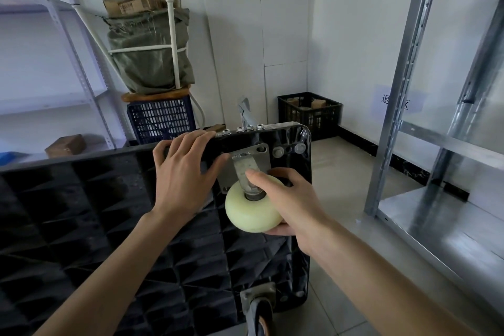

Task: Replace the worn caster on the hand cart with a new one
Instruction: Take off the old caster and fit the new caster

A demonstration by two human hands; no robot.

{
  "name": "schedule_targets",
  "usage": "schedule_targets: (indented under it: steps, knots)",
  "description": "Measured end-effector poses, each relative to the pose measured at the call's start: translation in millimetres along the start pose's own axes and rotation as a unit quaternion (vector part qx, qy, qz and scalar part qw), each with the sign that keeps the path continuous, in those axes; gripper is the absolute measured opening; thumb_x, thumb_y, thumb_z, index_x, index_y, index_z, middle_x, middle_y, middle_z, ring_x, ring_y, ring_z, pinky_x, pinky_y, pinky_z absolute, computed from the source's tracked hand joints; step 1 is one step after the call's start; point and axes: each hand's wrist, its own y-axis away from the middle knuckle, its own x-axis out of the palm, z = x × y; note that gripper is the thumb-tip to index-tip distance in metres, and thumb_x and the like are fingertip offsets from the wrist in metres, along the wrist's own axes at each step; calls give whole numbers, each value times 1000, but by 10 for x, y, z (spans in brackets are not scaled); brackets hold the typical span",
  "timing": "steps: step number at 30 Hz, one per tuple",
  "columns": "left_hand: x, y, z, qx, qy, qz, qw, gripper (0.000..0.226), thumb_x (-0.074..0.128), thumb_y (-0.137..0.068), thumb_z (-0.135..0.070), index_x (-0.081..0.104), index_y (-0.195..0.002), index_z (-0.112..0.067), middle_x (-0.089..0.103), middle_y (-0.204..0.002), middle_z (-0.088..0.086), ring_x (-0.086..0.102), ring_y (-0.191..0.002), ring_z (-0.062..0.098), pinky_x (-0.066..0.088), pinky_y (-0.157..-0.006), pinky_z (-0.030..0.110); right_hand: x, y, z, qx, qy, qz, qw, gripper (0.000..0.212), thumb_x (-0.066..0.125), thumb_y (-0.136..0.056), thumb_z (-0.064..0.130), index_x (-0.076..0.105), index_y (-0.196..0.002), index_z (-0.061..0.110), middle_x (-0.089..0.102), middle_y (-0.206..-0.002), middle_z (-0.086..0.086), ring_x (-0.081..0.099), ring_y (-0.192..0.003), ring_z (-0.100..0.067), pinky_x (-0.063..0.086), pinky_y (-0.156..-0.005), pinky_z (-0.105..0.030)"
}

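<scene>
Nearest you, at six o'clock, a dark grey caster wheel in a grey metal bracket point(259, 305) sits bolted to the lower corner of the black ribbed plastic hand cart deck point(81, 226), which stands on its edge with its underside facing you.

Your right hand point(289, 207) grasps the pale cream plastic caster wheel point(252, 209) from its right side: the thumb lies over the grey metal fork point(244, 169) and the fingers curl round beneath the wheel. That caster's grey metal mounting plate point(245, 155) lies against the deck's upper right corner, at about twelve o'clock from the wheel.

Your left hand point(185, 172) lies spread and relaxed over the deck's top edge at ten o'clock from the wheel, fingers extended, the thumb touching the mounting plate's left edge.

Along the top edge, just right of your left fingertips, four silver flanged nuts point(242, 129) stand in a row. Two grey bolt heads point(289, 149) show in the deck just right of the plate.

At eleven o'clock, a dark blue plastic crate point(161, 118) carries a green sack point(150, 54) topped with brown cardboard boxes point(136, 3); their print is too small to read. At one o'clock sits a black plastic crate point(309, 114). At two o'clock, a pale wall label point(396, 99) bears Chinese characters, partly hidden by the galvanised steel shelving point(436, 117); the first reads 退.
</scene>
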Motion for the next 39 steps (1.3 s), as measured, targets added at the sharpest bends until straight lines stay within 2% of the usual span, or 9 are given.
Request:
schedule_targets:
  steps: [7, 22, 33, 39]
  knots:
    - [2, -52, -6, -5, 0, 2, 1000, 48, 61, -93, -57, 61, -129, -27, 60, -131, -9, 50, -125, 16, 25, -107, 41, 24, -45, 46, 26, -3, 1, 1000, 49, 84, -72, 56, 64, -111, 35, 64, -117, 3, 69, -99, -25, 60, -54, -33]
    - [57, -112, 0, -6, -7, -10, 1000, 48, 62, -91, -58, 65, -125, -24, 61, -123, -6, 53, -119, 20, 28, -102, 44, 16, -145, 67, 54, -7, 7, 999, 45, 84, -72, 55, 66, -106, 31, 65, -117, -1, 70, -99, -27, 60, -54, -33]
    - [88, -166, 9, -21, 6, -36, 999, 32, 66, -93, -48, 68, -116, -27, 62, -115, -7, 54, -112, 21, 29, -97, 43, 59, -160, 113, 54, -29, 8, 998, 46, 84, -73, 56, 65, -105, 29, 63, -117, -1, 71, -98, -32, 61, -54, -34]
    - [94, -229, -5, -14, -1, 19, 1000, 52, 62, -86, -65, 64, -123, -28, 62, -115, -7, 53, -112, 19, 27, -101, 44, 35, -156, 137, 58, -13, 22, 998, 51, 83, -74, 58, 62, -109, 28, 63, -118, -1, 71, -99, -30, 60, -54, -33]
